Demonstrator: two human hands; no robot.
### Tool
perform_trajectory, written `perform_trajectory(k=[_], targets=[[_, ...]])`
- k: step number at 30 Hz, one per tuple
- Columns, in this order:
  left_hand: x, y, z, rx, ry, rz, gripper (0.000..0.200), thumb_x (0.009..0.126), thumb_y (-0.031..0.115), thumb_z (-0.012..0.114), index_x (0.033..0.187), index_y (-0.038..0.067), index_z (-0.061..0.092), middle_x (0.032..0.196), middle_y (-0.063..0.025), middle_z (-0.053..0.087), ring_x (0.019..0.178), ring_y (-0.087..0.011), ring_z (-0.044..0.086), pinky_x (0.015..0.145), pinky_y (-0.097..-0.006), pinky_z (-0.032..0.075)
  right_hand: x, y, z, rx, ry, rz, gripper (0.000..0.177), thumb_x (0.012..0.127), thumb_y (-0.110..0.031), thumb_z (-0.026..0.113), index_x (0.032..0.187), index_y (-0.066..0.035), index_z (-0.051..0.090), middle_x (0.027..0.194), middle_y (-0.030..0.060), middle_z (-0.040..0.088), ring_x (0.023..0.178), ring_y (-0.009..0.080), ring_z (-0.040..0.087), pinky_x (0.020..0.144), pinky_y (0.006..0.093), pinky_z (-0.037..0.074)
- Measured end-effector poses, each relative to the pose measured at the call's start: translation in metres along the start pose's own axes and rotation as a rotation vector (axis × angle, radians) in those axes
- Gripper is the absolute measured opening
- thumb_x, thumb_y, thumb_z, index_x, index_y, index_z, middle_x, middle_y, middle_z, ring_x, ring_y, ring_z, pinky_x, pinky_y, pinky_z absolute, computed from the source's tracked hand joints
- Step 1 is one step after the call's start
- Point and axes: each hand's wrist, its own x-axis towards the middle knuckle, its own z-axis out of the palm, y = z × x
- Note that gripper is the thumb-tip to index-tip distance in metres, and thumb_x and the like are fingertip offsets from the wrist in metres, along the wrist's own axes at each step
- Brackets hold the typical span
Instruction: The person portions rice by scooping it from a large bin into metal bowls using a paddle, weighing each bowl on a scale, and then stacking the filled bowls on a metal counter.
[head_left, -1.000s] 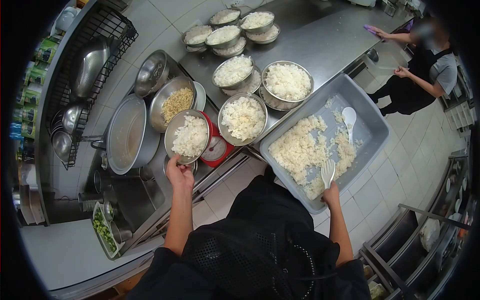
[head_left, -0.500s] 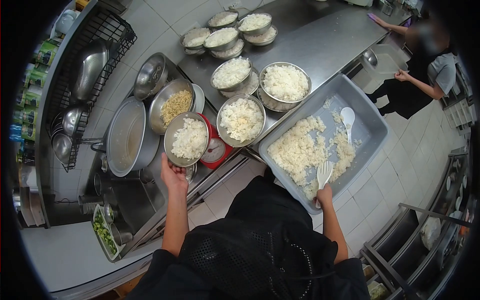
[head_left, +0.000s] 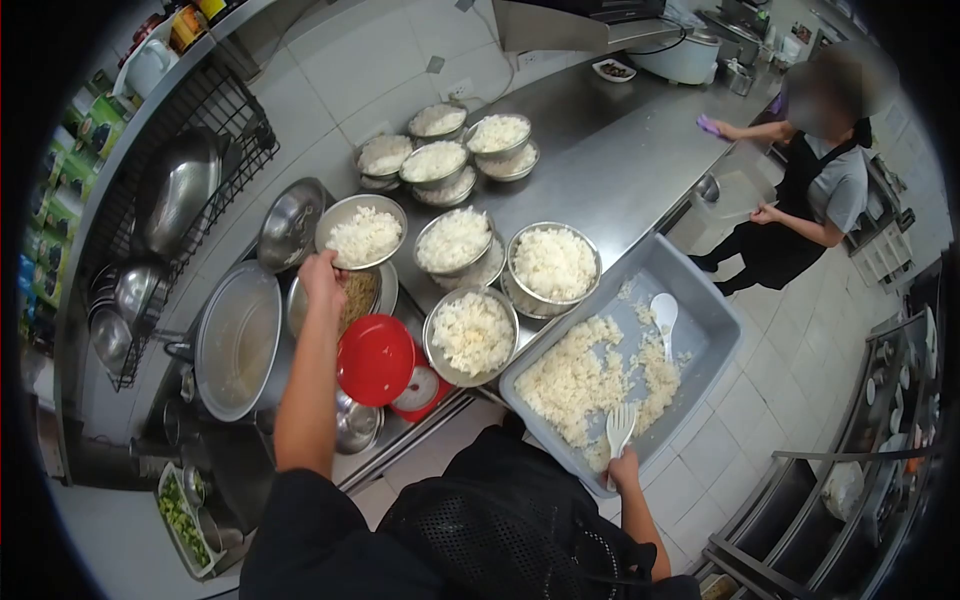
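My left hand (head_left: 322,280) grips the rim of a metal bowl of rice (head_left: 362,232), lifted above a bowl of brown grains (head_left: 358,300). Below it, the red kitchen scale (head_left: 376,360) has a bare red pan. In my right hand (head_left: 622,470) is a white rice paddle with a forked end (head_left: 620,428), its tip over the rice (head_left: 570,380) in a grey plastic tub (head_left: 720,330). A second white paddle (head_left: 664,318) lies in that tub. Just right of the scale stands another metal bowl of rice (head_left: 470,337).
Several rice-filled bowls (head_left: 437,163) are stacked along the steel counter (head_left: 600,150). At left are a large pot (head_left: 238,340), a wire rack (head_left: 240,140) and a tray of chopped greens (head_left: 180,520). A co-worker (head_left: 810,180) at the far right holds a purple cloth (head_left: 708,125) on the counter.
My left hand has lifted the bowl of rice off the red scale and carried it away from me, toward the back. My right hand keeps the paddle at the tub. The view has shifted.
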Motion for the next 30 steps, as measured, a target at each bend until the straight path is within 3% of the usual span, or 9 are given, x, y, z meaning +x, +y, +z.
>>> perform_trajectory(k=[8,15,17,18,19,21,23,25,30], targets=[[0.188,-0.043,0.069,0.903,-0.235,0.165,0.008,0.076,0.003,0.063,0.083,0.001,0.06,0.068,-0.0078,0.054,0.052,-0.0215,0.054,0.045,-0.0369,0.044,-0.018,-0.009,0.011,0.184,0.044,0.221,0.04,0.079,0.012,0.042,0.113,0.007,0.061,0.082,0.018,0.065,0.051,0.0263,0.063,0.039,0.0395,0.051],[0.25,-0.09,0.057,1.107,-0.485,-0.209,0.022,0.073,0.0,0.069,0.094,-0.004,0.065,0.082,-0.0151,0.065,0.067,-0.0266,0.064,0.057,-0.044,0.053,-0.016,-0.013,0.036,0.143,0.086,0.242,0.037,0.08,0.01,0.045,0.111,0.009,0.062,0.074,0.0186,0.063,0.047,0.0263,0.061,0.039,0.0392,0.048],[0.268,-0.091,0.051,1.48,-0.576,0.065,0.018,0.068,0.006,0.074,0.073,-0.01,0.066,0.065,-0.019,0.065,0.059,-0.0273,0.066,0.056,-0.0433,0.053,-0.013,-0.026,0.036,0.096,0.061,0.232,0.037,0.079,0.009,0.047,0.112,0.01,0.063,0.071,0.0192,0.063,0.045,0.0272,0.061,0.039,0.0395,0.047],[0.352,-0.141,0.022,1.724,-0.909,0.474,0.023,0.065,0.009,0.074,0.068,-0.012,0.065,0.06,-0.0232,0.063,0.056,-0.0311,0.065,0.057,-0.0451,0.052,-0.012,-0.032,0.035,0.093,0.061,0.255,0.038,0.078,0.009,0.047,0.113,0.01,0.063,0.07,0.0199,0.064,0.045,0.0278,0.062,0.039,0.0398,0.047],[0.306,-0.116,0.037,1.633,-0.695,0.277,0.026,0.065,0.01,0.074,0.07,-0.013,0.065,0.065,-0.0276,0.063,0.058,-0.035,0.066,0.06,-0.0464,0.052,-0.01,-0.032,0.034,0.042,0.075,0.251,0.041,0.078,0.007,0.049,0.117,0.011,0.063,0.072,0.0218,0.065,0.046,0.0284,0.064,0.039,0.0414,0.047],[0.27,-0.091,0.046,1.736,-0.798,0.474,0.024,0.072,0.013,0.075,0.079,-0.008,0.07,0.075,-0.0251,0.069,0.072,-0.0344,0.07,0.07,-0.0447,0.053,-0.001,-0.031,0.026,-0.057,0.048,0.263,0.045,0.079,-0.002,0.054,0.122,0.009,0.063,0.08,0.0258,0.069,0.049,0.0285,0.067,0.05,0.0408,0.055],[0.23,-0.063,0.046,1.538,-0.652,0.459,0.027,0.077,0.019,0.076,0.09,-0.004,0.071,0.083,-0.0202,0.071,0.083,-0.0313,0.071,0.073,-0.0419,0.053,0.014,-0.035,0.013,-0.228,0.115,0.146,0.046,0.079,-0.004,0.057,0.123,0.009,0.063,0.091,0.0304,0.07,0.073,0.0366,0.072,0.069,0.045,0.057],[0.21,-0.048,0.038,1.295,-0.633,0.65,0.032,0.078,0.026,0.08,0.092,0.0,0.068,0.083,-0.0151,0.07,0.081,-0.0259,0.068,0.071,-0.0384,0.051,0.038,-0.023,-0.003,-0.337,0.235,-0.047,0.046,0.08,-0.004,0.057,0.125,0.007,0.063,0.097,0.032,0.069,0.09,0.0444,0.069,0.081,0.0475,0.055],[0.069,0.052,0.019,1.03,-0.492,0.59,0.027,0.087,0.023,0.079,0.091,0.002,0.063,0.078,-0.0037,0.063,0.07,-0.0117,0.055,0.065,-0.0288,0.046,0.108,-0.025,-0.057,-0.571,0.28,-0.214,0.057,0.082,-0.002,0.054,0.138,-0.001,0.052,0.107,0.0295,0.069,0.102,0.0466,0.065,0.088,0.0523,0.052]])
